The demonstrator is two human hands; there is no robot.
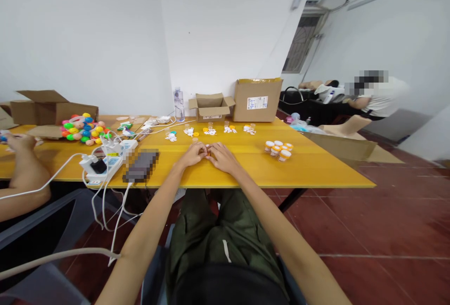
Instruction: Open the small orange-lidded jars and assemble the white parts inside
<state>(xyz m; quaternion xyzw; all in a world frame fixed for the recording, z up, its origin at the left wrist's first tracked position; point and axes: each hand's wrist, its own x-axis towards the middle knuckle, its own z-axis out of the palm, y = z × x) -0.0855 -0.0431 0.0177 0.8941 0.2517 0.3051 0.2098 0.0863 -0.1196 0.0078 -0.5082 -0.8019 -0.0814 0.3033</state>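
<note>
My left hand (194,155) and my right hand (222,157) meet above the middle of the yellow table (246,173). Between their fingertips is a small orange pill bottle (208,152), mostly hidden by the fingers. Both hands are closed around it. Beyond them lie several small heaps of white pieces (210,132), with little clear cups (210,125) and orange lids (196,133) beside them. To the right of my right hand stands a cluster of orange pill bottles (284,156) with white caps.
A small open carton (212,106), a larger box (258,101) and a water bottle (179,104) stand at the back. Left are a phone (141,165), a power strip (112,166) with cables and colourful balls (84,129). Another person's arm (26,169) reaches in.
</note>
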